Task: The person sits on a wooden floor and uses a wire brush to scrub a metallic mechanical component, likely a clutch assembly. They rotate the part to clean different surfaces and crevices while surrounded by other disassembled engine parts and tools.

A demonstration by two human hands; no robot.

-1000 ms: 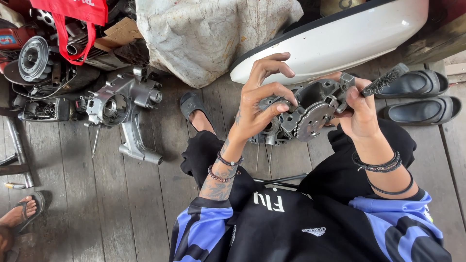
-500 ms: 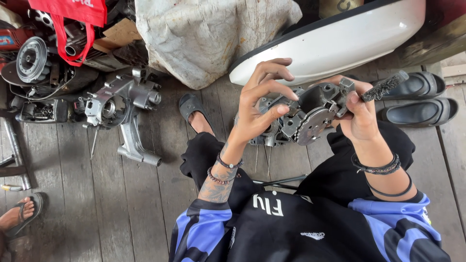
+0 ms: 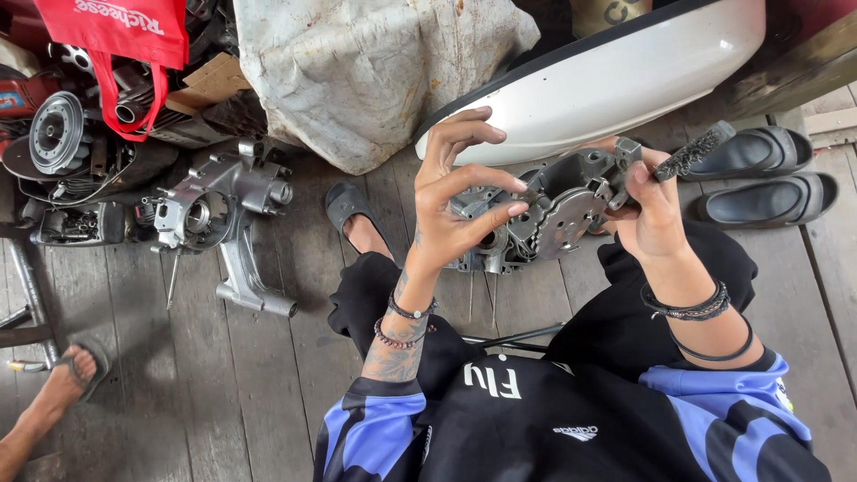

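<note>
We hold a grey cast-metal engine casing (image 3: 558,210) raised above our lap: the right hand (image 3: 650,214) clamps its right edge while pinching a small wire brush (image 3: 689,155), and the left hand (image 3: 451,210) meets its left side with fingers (image 3: 500,211) spread, thumb and forefinger on the rim; it looks rigid, heavy, sharp-edged and possibly greasy, best gripped by its thick outer flange

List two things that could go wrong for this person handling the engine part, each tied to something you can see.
The grey engine casing is held off the floor, gripped mainly by the right hand; it could slip onto the bare foot in the sandal beneath. That hand also pinches a small wire brush, which may weaken its grip.
</note>
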